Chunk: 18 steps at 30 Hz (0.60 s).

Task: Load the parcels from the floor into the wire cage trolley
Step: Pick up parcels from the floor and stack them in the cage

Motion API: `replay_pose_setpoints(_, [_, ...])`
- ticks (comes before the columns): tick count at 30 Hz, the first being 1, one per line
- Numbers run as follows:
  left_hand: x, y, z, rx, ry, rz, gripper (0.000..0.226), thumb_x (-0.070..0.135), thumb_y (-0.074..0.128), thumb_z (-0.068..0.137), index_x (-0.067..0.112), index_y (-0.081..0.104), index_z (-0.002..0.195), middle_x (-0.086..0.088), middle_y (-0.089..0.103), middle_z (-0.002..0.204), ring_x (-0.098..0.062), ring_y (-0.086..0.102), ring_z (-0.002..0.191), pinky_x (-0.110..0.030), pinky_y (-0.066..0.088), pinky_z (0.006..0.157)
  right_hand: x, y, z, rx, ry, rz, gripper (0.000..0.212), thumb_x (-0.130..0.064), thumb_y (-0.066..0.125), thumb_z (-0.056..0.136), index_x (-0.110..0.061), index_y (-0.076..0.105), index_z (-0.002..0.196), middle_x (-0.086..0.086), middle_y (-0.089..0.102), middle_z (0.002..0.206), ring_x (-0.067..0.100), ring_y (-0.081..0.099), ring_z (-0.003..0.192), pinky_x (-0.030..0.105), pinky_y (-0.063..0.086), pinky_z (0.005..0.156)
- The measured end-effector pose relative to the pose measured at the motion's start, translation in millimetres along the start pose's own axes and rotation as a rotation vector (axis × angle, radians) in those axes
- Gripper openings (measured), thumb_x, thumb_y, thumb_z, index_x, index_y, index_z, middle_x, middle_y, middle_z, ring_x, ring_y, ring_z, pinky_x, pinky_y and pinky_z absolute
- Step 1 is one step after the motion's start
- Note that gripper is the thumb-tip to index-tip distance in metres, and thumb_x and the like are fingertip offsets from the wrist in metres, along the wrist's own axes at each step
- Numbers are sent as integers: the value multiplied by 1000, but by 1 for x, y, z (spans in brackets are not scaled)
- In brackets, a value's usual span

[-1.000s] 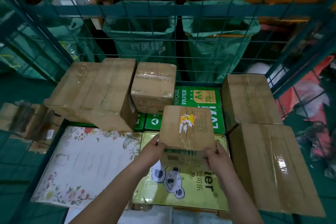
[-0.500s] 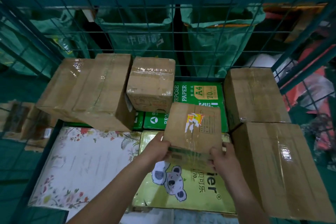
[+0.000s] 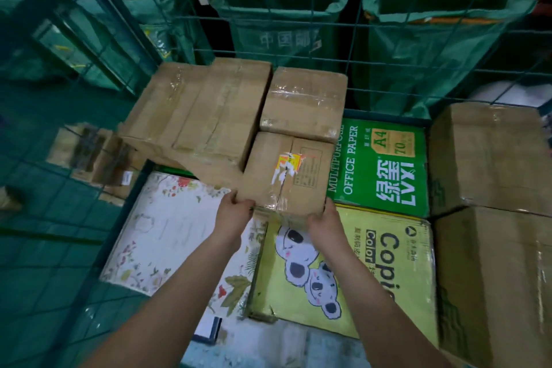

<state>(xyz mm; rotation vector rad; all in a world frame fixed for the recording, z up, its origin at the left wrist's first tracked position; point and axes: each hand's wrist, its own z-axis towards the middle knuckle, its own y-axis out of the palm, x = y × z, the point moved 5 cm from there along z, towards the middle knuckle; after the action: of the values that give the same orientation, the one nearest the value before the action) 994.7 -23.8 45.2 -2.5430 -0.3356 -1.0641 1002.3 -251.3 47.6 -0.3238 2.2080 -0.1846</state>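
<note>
taped brown parcel (image 3: pixel 286 173), torn yellow label, both hands gripping

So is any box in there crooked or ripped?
Yes. The big brown box at the back left sits tilted, overhanging the flowery box. The small box in both hands has a torn yellow sticker.

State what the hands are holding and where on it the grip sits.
Both hands grip the small taped cardboard box at its near edge: left hand at the near-left corner, right hand at the near-right corner.
</note>
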Motion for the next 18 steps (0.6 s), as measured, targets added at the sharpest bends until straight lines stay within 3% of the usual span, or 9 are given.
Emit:
replay_pose_setpoints(2, [-4, 1, 4, 0, 3, -26, 54, 12, 62, 85, 8, 55, 139, -15, 70, 119, -25, 68, 97, -35, 54, 78, 0, 2, 0, 11, -9, 5, 60, -15, 45, 93, -33, 38, 151, 0, 55, 139, 23, 59, 115, 38, 54, 93])
replay_pose_setpoints(5, [-7, 1, 8, 10, 11, -43, 48, 6, 60, 89, 9, 56, 137, -13, 69, 122, -28, 68, 103, -37, 56, 84, -3, 7, 1, 22, 15, 76, 64, -2, 44, 93, -30, 41, 150, 1, 59, 133, 23, 60, 111, 29, 52, 76])
replay_pose_setpoints(7, [-10, 0, 12, 22, 8, -23, 53, 12, 61, 85, 11, 55, 137, -13, 68, 123, -35, 68, 106, -38, 57, 83, -4, 9, 4, -11, 46, 142, 70, 4, 48, 91, -31, 39, 150, 0, 62, 131, 23, 62, 111, 32, 56, 82])
replay_pose_setpoints(9, [-13, -2, 12, 18, 7, -5, 56, 17, 59, 83, 9, 53, 138, -15, 68, 117, -34, 69, 89, -32, 51, 67, -3, 11, 6, -64, 109, 226, 77, 8, 51, 91, -31, 33, 155, 1, 63, 133, 24, 63, 114, 40, 57, 97])
replay_pose_setpoints(11, [-12, -2, 2, 30, -21, -10, 52, 15, 58, 92, 8, 47, 143, -11, 61, 105, -21, 59, 63, -30, 47, 60, -1, 11, 3, -93, 161, 275, 77, 3, 49, 97, -35, 25, 159, 1, 61, 140, 23, 65, 113, 41, 58, 97])
replay_pose_setpoints(12, [-11, -2, -6, 42, -40, -26, 56, 18, 60, 95, 11, 41, 148, -10, 59, 110, -19, 58, 64, -33, 51, 63, -2, 7, -2, -89, 177, 271, 74, -5, 49, 101, -37, 19, 161, 1, 58, 144, 22, 66, 110, 39, 60, 92])
replay_pose_setpoints(14, [-13, -1, -23, 56, -99, -67, 76, 33, 66, 96, 23, 23, 158, -12, 50, 137, -27, 63, 90, -42, 57, 82, -3, -3, -18, -62, 220, 250, 75, -23, 52, 104, -36, 7, 163, 4, 54, 148, 22, 64, 105, 35, 60, 79])
replay_pose_setpoints(16, [-21, 1, -41, 55, -150, -73, 90, 46, 68, 93, 29, 11, 161, -12, 36, 157, -37, 57, 117, -44, 57, 87, -1, -13, -38, -75, 245, 222, 79, -35, 57, 103, -35, 6, 163, 5, 53, 148, 24, 61, 110, 37, 58, 85])
replay_pose_setpoints(18, [-28, 9, -64, 18, -161, -68, 90, 48, 67, 94, 30, 9, 162, -10, 32, 161, -38, 52, 127, -44, 55, 91, 1, -26, -66, -86, 252, 203, 75, -39, 57, 102, -32, 14, 163, 7, 53, 146, 28, 61, 116, 39, 57, 91])
